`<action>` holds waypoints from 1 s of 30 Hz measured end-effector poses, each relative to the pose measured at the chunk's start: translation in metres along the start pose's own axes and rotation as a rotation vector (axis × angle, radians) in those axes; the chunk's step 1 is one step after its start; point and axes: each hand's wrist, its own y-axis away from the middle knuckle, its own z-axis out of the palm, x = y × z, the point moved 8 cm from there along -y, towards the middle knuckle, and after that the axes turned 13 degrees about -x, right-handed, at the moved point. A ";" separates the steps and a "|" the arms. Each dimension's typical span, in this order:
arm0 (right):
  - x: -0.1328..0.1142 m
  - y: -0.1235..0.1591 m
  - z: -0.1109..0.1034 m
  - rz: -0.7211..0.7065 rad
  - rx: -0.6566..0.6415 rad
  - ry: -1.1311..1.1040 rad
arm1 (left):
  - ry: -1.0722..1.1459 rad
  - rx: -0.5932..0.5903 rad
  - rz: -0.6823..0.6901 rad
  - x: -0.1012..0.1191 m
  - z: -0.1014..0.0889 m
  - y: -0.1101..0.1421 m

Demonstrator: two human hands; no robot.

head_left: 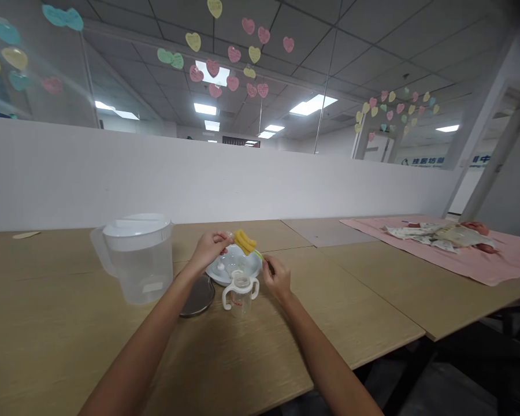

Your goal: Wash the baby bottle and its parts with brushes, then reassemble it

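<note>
My left hand (208, 248) pinches a small clear part, hard to make out, up against the yellow sponge head (245, 241) of a bottle brush. My right hand (277, 278) grips the brush's thin green handle (260, 254). Both hands hover over a pale bowl (255, 267) on the wooden table (112, 346). A clear baby bottle with two white handles (241, 292) stands upright and uncapped in front of the bowl, between my wrists. A small white piece (221, 267) lies inside the bowl.
A clear plastic pitcher with a white lid (138, 257) stands to the left. A dark round lid (198, 296) lies flat beside it. A pink cloth with packets (442, 237) covers the far right table. A white partition wall (199, 179) runs behind.
</note>
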 end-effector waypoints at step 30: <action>-0.011 0.005 0.003 -0.089 -0.019 0.084 | -0.382 -0.137 0.028 0.007 0.004 0.002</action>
